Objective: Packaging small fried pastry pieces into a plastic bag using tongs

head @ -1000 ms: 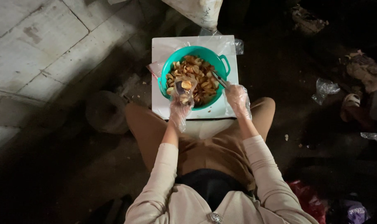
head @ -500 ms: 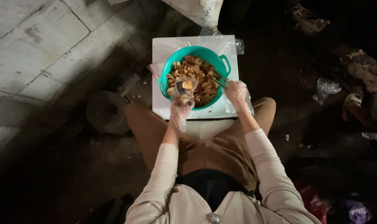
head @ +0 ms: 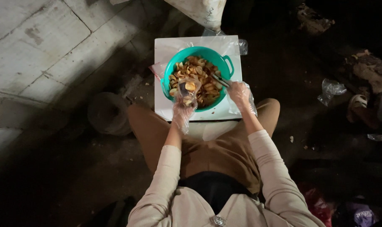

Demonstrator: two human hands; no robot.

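Dim concrete floor surrounds a white board [head: 165, 50] carrying a teal bowl [head: 227, 63] of sliced pieces; left hand [head: 185, 96] pinches a small clear bag over it, right hand [head: 239, 93] closed on tongs [head: 220, 80] angled into the bowl

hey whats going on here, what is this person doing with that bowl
A person sits on the floor with a teal bowl of sliced, browned food pieces on a white board. Both hands wear clear plastic gloves. The left hand holds a small clear bag over the bowl; the right hand holds tongs reaching into the pieces.
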